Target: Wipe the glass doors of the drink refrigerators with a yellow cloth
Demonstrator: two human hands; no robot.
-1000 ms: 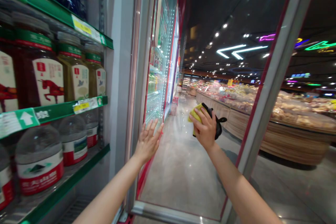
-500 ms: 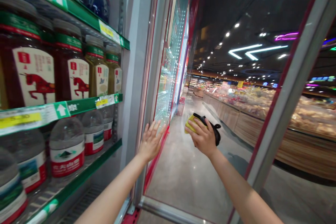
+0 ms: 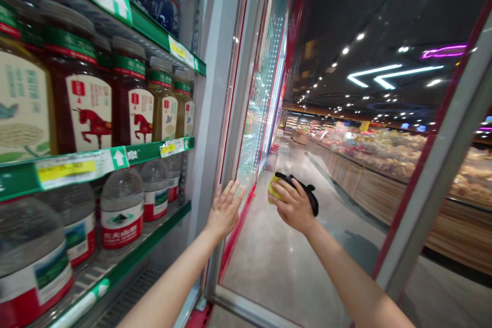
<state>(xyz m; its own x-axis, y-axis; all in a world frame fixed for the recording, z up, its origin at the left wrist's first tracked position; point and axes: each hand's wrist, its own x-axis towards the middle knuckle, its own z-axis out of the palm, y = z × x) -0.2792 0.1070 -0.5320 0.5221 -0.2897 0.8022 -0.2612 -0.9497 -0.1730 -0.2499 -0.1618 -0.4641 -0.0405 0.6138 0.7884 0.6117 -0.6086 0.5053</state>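
My left hand lies with its fingers spread against the hinge-side edge of an open glass door, with nothing in it. To its right, my right hand grips a yellow and black cloth-like item at the glass; yellow shows under the fingertips and black behind the knuckles. The door's metal frame runs slanting up at the right. Left of my hands stand shelves of drinks: dark tea bottles with a red horse label, and clear water bottles with red and white labels below.
Green shelf edges with price tags jut out at the left. A grey cabinet wall stands between shelves and door. Beyond the glass, a shop aisle runs past wood-panelled counters of packed goods.
The view has turned slightly left, so shelves and door appear further right. My right hand has shifted a little down and left relative to the door. My left hand stays at the door edge.
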